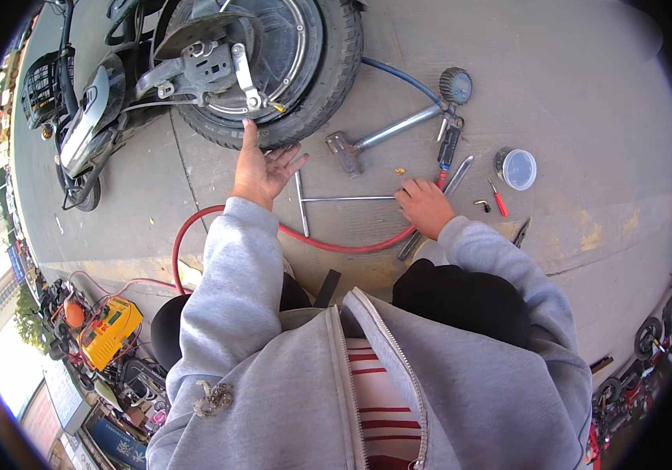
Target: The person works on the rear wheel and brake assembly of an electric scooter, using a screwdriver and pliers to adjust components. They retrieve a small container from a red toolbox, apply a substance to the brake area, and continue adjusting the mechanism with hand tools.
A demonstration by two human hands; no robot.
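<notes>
My left hand is spread at the lower edge of the wheel's tyre; its thumb overlaps the sidewall, and whether the palm presses on it I cannot tell. The wheel belongs to an electric scooter lying on its side. My right hand is closed with bent fingers at the end of a T-handle wrench, whose crossbar lies near my left wrist. Under or beside that hand runs a red air hose. It leads to an inflator with a round gauge, from which a blue hose goes to the wheel.
A hammer lies beside the tyre. To the right are a tyre lever, a round tub, a red-handled screwdriver and a small black bent piece. A yellow machine and clutter stand at lower left; more parts line the right edge.
</notes>
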